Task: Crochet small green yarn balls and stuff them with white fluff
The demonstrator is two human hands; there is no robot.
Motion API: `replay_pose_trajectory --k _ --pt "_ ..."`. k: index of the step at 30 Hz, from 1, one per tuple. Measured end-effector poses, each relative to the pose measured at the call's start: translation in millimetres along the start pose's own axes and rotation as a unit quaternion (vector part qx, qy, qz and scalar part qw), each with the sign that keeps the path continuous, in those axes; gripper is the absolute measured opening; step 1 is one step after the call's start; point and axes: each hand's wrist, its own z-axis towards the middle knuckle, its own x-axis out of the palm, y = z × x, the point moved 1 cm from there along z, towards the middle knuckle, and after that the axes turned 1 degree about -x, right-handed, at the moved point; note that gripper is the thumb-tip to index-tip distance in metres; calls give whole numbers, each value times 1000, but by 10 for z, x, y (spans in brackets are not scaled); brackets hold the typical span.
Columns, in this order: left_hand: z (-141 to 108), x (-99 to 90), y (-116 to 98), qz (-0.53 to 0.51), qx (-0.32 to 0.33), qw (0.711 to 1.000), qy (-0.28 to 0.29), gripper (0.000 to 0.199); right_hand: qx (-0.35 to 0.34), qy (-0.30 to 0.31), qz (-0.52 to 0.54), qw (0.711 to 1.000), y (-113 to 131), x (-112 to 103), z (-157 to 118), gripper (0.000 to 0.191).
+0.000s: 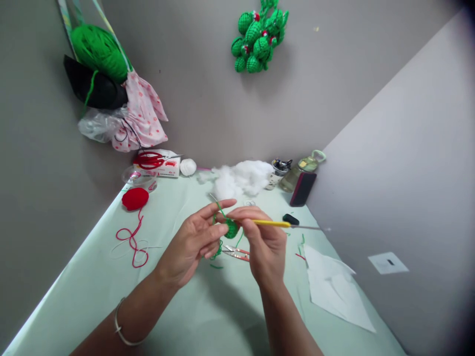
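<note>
The pale green table point(208, 316) fills the lower half of the frame, wedged between grey walls. At upper left hangs a bag with a large green yarn ball point(99, 52); at top centre a cluster of green crocheted pieces point(258, 39) hangs on the wall. White stuffing point(239, 179) lies at the table's far edge, centre frame, with white paper sheets point(334, 287) at lower right. The left hand point(193, 244) sits at frame centre, fingers spread, index finger extended with green yarn over it, thumb and middle finger pinching the small green crochet piece point(232, 228). The right hand point(265, 244), just right of it, is pressed closed around the yellow crochet hook point(274, 223), whose shaft points right. A red yarn ball point(135, 198) lies left of centre, small snips point(235, 252) beneath the hands.
</note>
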Motion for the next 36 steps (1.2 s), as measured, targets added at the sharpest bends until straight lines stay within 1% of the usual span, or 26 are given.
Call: replay_pose_trajectory --k 2,4,6,7,8,9,10,12,14,16,18,20,23,27,32,36 --pt "-8 23 35 24 23 999 -26 46 -31 15 -48 998 -19 24 -30 20" --pt "-10 33 55 29 41 997 -51 50 -94 13 -113 989 -28 41 -77 27" --pt "-2 28 55 3 28 999 -44 50 -156 10 -187 970 -24 47 -116 35" --pt "6 19 48 -19 8 999 -31 48 -175 10 -209 962 -17 45 -126 36" --pt "15 6 37 -43 -14 999 -18 45 -176 7 -212 961 -10 37 -125 35" --pt "23 -9 23 -66 -34 997 -7 41 -156 0 -194 968 -5 23 -115 31" --pt "30 -26 8 -83 -48 995 -1 38 -121 -11 -156 980 -2 5 -98 26" --pt "35 -53 -14 -93 -50 994 -3 33 -28 -38 -48 998 -11 -31 -57 19" --pt "27 -60 -14 -61 -33 998 1 34 49 -38 44 997 -32 -46 -28 20" --pt "15 -50 3 3 -8 1000 3 38 80 -11 66 995 -54 -40 -18 18" --pt "5 -37 19 66 19 998 -7 44 89 4 50 995 -73 -33 -19 16" --pt "1 -35 21 105 37 994 -21 47 99 -8 58 993 -87 -34 -17 16" --pt "2 -49 -2 129 46 990 -34 48 121 -31 113 986 -93 -38 8 18" --pt "-2 -64 -36 146 59 987 -33 43 140 -32 160 977 -81 -23 53 20" --pt "-37 -58 -55 161 62 984 -32 40 127 -15 144 981 -69 -45 56 23" --pt "-53 -61 -58 169 57 983 -38 40 85 7 113 990 -46 -92 29 21"
